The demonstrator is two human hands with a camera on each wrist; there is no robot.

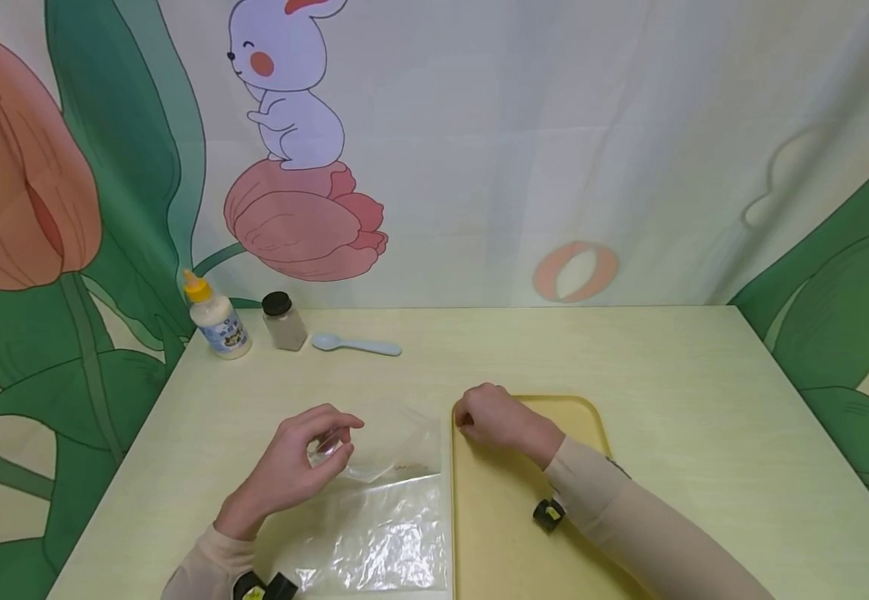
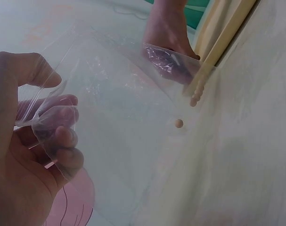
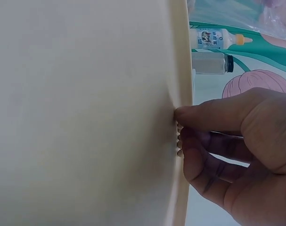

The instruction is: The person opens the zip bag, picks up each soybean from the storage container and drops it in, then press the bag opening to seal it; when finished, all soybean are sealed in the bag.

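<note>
A clear plastic bag (image 1: 397, 525) lies on the table, its upper part lifted. My left hand (image 1: 295, 471) holds the bag's edge with curved fingers; in the left wrist view the film (image 2: 119, 108) spreads out from that hand. One small round tan bead (image 2: 179, 123) shows at the bag, but I cannot tell whether it is inside. At the left rim of the yellow tray (image 1: 524, 550), my right hand (image 1: 505, 421) pinches small beads (image 3: 179, 143) between thumb and fingers. They sit in a row along the tray's inner wall, partly hidden by the fingers.
At the back left stand a glue bottle (image 1: 222, 325) with a yellow nozzle and a square jar (image 1: 285, 323) with a black lid. Beside them lies a pale blue spoon (image 1: 359, 345). A printed curtain (image 1: 464, 167) hangs behind the table.
</note>
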